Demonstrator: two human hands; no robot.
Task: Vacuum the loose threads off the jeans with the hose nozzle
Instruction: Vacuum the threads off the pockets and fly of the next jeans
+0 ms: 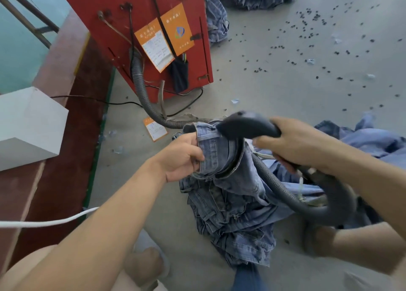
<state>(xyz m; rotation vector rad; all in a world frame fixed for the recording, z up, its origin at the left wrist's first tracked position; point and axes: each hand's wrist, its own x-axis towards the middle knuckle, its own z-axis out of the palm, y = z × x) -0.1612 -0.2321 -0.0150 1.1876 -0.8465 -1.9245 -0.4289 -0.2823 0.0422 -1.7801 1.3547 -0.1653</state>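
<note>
red cabinet [140, 38] standing on the floor [285, 82], blue jeans [232, 202] heaped below the hands, ribbed hose [140, 88], dark nozzle [246, 126] lying crosswise, tip pointing left onto the denim, right hand [301, 143] gripping its handle, left hand [184, 156] pinching a bunched fold

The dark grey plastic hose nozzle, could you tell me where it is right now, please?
In the head view it sits centre-right: the dark grey plastic hose nozzle is gripped by the right hand, its tip against the blue denim jeans that the left hand holds up.
</note>
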